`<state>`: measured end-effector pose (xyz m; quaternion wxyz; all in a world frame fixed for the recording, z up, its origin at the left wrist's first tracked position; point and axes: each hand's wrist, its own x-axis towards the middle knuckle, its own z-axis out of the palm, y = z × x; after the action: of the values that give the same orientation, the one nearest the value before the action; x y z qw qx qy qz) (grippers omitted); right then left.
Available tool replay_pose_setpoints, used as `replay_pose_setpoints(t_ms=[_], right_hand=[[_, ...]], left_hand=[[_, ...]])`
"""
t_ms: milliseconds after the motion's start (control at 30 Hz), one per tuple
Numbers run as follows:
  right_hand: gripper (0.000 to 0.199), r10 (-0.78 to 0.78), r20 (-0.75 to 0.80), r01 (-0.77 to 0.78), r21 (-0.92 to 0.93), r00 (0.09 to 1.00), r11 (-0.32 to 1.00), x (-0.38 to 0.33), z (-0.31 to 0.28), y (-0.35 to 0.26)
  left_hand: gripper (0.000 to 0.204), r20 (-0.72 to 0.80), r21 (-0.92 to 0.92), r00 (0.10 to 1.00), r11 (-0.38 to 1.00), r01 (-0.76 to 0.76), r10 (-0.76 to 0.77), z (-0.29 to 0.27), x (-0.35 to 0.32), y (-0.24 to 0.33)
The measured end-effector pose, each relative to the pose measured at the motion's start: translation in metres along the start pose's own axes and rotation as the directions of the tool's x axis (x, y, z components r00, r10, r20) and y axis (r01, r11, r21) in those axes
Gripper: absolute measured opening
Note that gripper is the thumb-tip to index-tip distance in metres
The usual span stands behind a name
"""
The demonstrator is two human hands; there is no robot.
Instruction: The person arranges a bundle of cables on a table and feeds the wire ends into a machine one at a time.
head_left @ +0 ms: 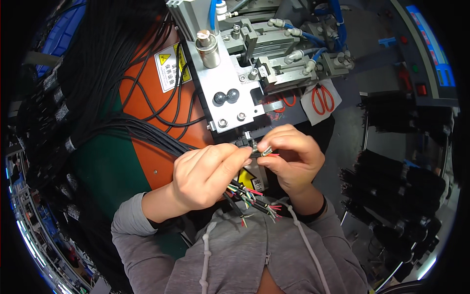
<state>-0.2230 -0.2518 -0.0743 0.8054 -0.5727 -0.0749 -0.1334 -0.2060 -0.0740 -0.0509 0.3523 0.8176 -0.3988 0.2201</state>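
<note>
My left hand (208, 171) is closed, thumb and forefinger pinching a thin black cable close to its end. Fingertips almost meeting it, my right hand (296, 157) is closed round the same cable end, where a small silvery piece (267, 151) and red wire tips (273, 155) show. What exactly sits between the fingers is partly hidden. A bundle of black cables (152, 134) runs in from the left and passes under my left hand. Below my hands, several stripped ends with coloured wires (252, 196) hang over my lap.
Just beyond my hands stands a metal machine (230, 109) with pneumatic fittings and blue hoses. Red-handled scissors (323, 100) lie to its right. Black cables (98, 49) pile up on the left; more bundles (396, 186) hang from a rack on the right. A control panel (421, 54) is far right.
</note>
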Motion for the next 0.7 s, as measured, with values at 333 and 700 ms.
replay_pose_setpoints(t_ms=[333,700], right_hand=[[0.017,-0.262,0.268,0.358,-0.422,0.927,0.833,0.011,-0.009,0.002],[0.009,0.341,0.324,-0.129,-0.531,0.882,0.837,0.025,-0.035,-0.014]], left_hand=[[0.021,0.01,-0.003,0.995,0.995,0.099,-0.099,0.005,0.001,0.005],[0.038,0.212,0.262,0.977,0.965,-0.018,-0.04,0.001,-0.007,0.007]])
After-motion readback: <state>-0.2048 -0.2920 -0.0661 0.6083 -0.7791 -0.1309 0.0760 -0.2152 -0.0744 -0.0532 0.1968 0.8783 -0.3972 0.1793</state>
